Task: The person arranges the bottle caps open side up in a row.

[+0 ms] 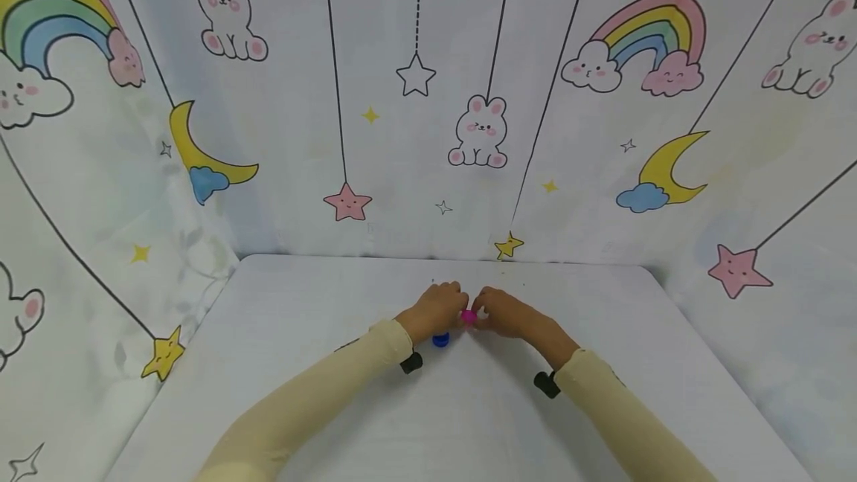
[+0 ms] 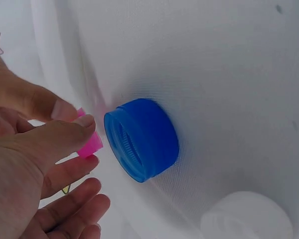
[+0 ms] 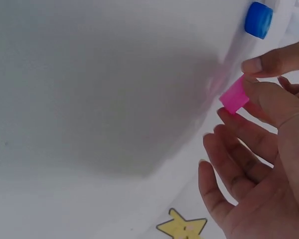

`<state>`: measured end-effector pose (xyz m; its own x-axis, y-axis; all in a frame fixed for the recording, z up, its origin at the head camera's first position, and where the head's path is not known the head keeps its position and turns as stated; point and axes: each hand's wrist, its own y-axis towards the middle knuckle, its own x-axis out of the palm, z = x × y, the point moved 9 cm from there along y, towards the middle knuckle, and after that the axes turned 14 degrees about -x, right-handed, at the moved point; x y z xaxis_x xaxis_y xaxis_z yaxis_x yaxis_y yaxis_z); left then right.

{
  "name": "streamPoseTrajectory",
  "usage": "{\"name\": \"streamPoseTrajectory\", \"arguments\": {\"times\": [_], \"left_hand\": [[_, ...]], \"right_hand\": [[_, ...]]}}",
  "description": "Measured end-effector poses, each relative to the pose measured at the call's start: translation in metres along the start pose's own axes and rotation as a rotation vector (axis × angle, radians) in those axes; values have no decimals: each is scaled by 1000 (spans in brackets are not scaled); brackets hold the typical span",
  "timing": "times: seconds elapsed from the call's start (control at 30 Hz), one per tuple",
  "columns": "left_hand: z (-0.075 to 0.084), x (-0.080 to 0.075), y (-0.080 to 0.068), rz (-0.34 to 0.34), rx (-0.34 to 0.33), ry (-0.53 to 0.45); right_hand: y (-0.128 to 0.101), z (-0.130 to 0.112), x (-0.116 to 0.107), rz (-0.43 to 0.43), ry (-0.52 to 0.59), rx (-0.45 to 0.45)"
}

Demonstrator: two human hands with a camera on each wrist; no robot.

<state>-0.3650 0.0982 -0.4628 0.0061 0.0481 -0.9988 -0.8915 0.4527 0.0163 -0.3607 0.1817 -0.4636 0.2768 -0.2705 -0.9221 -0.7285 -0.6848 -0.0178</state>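
A small pink plastic cap [image 1: 469, 316] is held above the table between the two hands. My left hand [image 1: 438, 309] pinches it between thumb and index finger, its other fingers loosely bent, as the left wrist view shows [image 2: 45, 169]. From the other side my right hand [image 1: 505, 312] also pinches the pink cap [image 3: 234, 95] with thumb and index finger. Beside the left hand a blue bottle cap [image 2: 142, 139] lies on the table, its ribbed open side partly visible. A white cap [image 2: 246, 219] is cut off at the bottom of the left wrist view.
A white table [image 1: 415, 422] spreads under both arms. Around it hang pale cloths [image 1: 288, 132] printed with rabbits, rainbows, moons and stars. Dark wrist cameras [image 1: 547, 385] sit under the beige sleeves [image 1: 321, 400].
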Motion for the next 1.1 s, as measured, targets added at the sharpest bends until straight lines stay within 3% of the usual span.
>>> {"name": "streamPoseTrajectory", "arguments": {"times": [0.33,0.53,0.8,0.97,1.1], "left_hand": [[3,-6,-3,45,29,66],[-1,-10,-6,50,57,34],[-11,-8,-4,-20,23,-125],[-17,-8,-2,-82,-45,-233],[-21,-6,-1,-147,-115,-392]], "right_hand": [[1,-1,-6,-27,42,-18],[-2,-5,-15,-3,43,-35],[-10,-1,-18,64,81,-21],[-12,1,-20,112,65,-37],[-12,1,-21,126,37,-46]]}}
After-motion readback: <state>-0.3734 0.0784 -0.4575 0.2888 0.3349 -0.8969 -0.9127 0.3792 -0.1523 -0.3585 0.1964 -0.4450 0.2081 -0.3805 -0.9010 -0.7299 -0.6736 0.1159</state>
